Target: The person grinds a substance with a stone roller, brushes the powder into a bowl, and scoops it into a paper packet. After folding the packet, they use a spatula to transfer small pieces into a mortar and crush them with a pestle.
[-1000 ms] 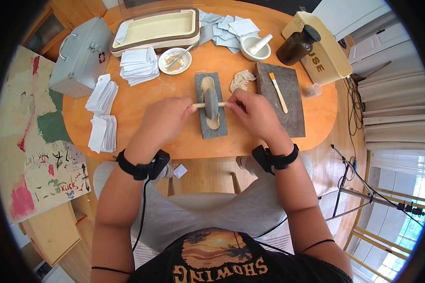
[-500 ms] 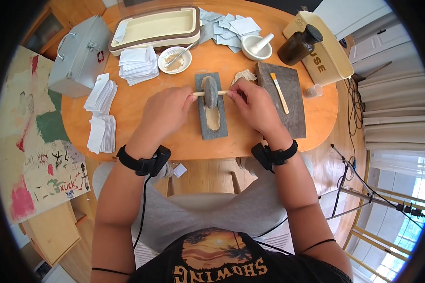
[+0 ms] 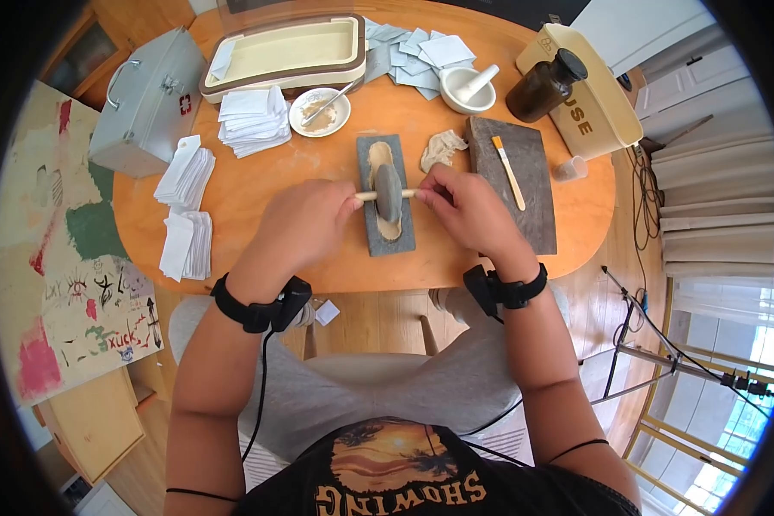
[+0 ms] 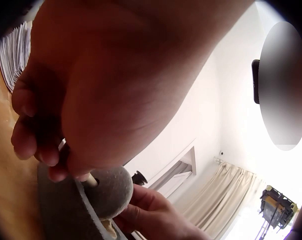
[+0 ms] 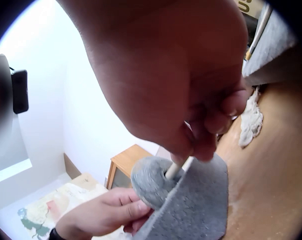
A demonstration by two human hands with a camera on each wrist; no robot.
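A grey stone grinding wheel (image 3: 389,193) stands upright in the groove of a long stone trough (image 3: 375,236), with tan powder (image 3: 380,156) lying in the groove around it. A pale wooden rod runs through the wheel's centre and sticks out on both sides. My left hand (image 3: 305,219) pinches the rod's left end (image 3: 366,196) between thumb and fingers. On the other side my right hand (image 3: 473,211) pinches the right end (image 3: 407,193). Both wrist views show the wheel (image 4: 111,192) from the side, its rod (image 5: 173,171) passing into the hole.
A crumpled cloth (image 3: 443,150) and a dark slab (image 3: 537,193) with a brush (image 3: 509,176) lie right of the trough. Behind stand a powder bowl (image 3: 335,122), a mortar (image 3: 467,101) and a brown jar (image 3: 537,93). Stacked white packets (image 3: 254,120) and a metal case (image 3: 146,103) are leftward.
The wheel rolled to the trough's far end half a second ago, and now sits back near the middle. Both hands moved with it, keeping their hold on the rod.
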